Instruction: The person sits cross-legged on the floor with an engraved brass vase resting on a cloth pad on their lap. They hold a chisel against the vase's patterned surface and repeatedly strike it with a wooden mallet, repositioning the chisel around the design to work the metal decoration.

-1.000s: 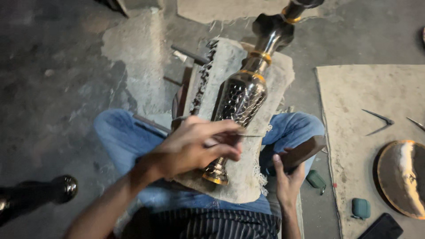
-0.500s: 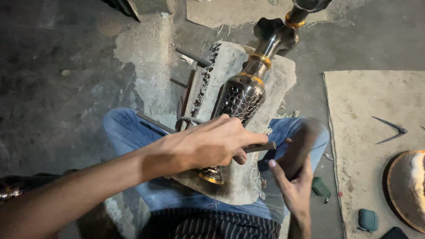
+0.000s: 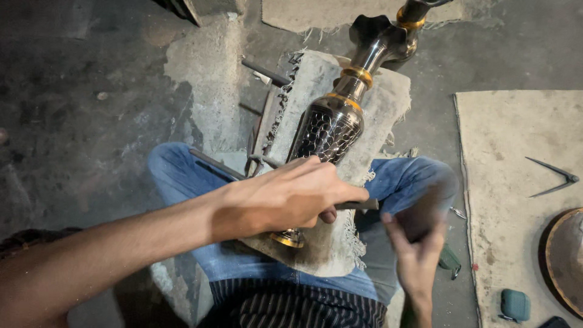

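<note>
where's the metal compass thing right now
In the head view, the metal compass lies at the far right on the pale mat, above the round metal plate, away from both hands.

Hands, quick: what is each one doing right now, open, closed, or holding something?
Left hand: closed around a thin dark metal tool, resting on the patterned metal vase.
Right hand: motion-blurred, raised beside the knee; grip cannot be told.
</note>
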